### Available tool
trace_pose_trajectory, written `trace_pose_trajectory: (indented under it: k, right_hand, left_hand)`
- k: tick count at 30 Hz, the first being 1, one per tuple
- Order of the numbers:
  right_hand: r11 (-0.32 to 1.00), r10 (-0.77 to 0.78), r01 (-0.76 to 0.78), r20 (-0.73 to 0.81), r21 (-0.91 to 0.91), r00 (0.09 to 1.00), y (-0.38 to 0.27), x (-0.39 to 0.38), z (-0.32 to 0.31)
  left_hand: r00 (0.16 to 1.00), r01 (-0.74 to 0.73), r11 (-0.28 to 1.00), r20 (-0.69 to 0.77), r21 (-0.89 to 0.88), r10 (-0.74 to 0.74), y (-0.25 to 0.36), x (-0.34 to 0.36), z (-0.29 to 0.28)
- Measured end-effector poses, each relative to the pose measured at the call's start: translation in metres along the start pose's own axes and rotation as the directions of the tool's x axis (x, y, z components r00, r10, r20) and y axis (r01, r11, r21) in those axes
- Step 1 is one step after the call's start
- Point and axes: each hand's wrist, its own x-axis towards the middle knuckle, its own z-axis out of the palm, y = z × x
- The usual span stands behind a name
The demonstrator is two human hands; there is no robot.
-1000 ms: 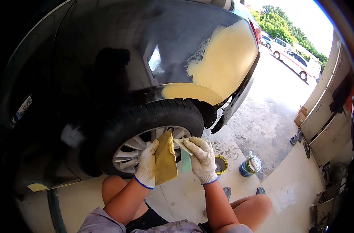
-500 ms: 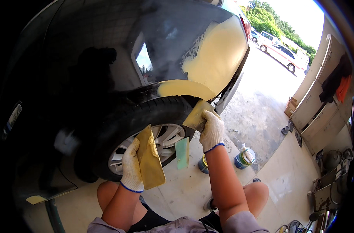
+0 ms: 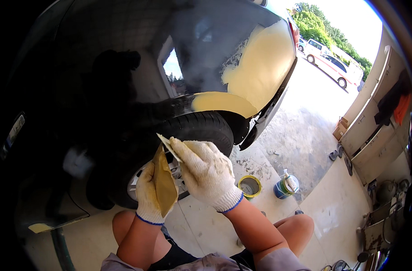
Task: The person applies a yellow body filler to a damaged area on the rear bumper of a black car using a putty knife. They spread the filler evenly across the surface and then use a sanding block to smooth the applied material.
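Observation:
Both my hands wear white knit work gloves with blue cuffs. My left hand (image 3: 148, 194) is closed around a tan putty board (image 3: 164, 180), held tilted in front of the car wheel (image 3: 133, 180). In my right hand (image 3: 206, 171) is a thin, pale putty spreader (image 3: 166, 145), pinched with its edge at the board's upper end; whether the two touch, I cannot tell. Above them is the black car's rear panel (image 3: 192, 58), with yellow filler (image 3: 262, 63) spread over its corner and a yellow band (image 3: 224, 103) along the wheel arch.
On the floor to my right stand an opened can (image 3: 250, 186) and a blue-and-white can (image 3: 285, 186) with a tube on top. Shoes (image 3: 337, 152), a cardboard box (image 3: 340, 128) and cabinets (image 3: 373, 140) line the right side. Parked cars (image 3: 334, 67) show outside.
My right hand has swung from the wheel arch down and left to the board, bringing the spreader with it. The board has turned more edge-on. The view has shifted slightly.

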Motion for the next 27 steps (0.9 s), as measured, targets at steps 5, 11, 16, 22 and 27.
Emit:
trace_pose_trajectory:
  k: [5,11,16,22,27]
  right_hand:
    - [0.994,-0.104,0.102,-0.073,-0.033,0.992,0.022,-0.048,0.014]
    - [0.982,0.181,-0.186,-0.267,0.006,0.947,0.041,-0.066,0.012]
    - [0.997,-0.008,0.025,-0.222,0.077,0.975,0.002,-0.071,0.012]
    - [0.946,0.325,-0.31,-0.245,0.097,0.913,0.043,-0.089,0.023]
    - [0.661,0.746,-0.526,-0.395,0.535,0.537,0.089,-0.071,0.006]
  left_hand:
    - [0.979,0.179,0.982,0.086,0.063,-0.183,-0.007,0.0,0.002]
    - [0.983,0.139,0.99,0.121,-0.013,-0.137,-0.005,-0.011,0.012]
    - [0.962,0.191,0.982,-0.204,0.017,-0.183,-0.028,-0.019,0.058]
    - [0.967,0.128,0.992,0.219,0.018,-0.129,-0.015,-0.005,0.005]
    - [0.99,0.139,0.988,0.021,0.07,-0.141,-0.019,-0.007,0.016]
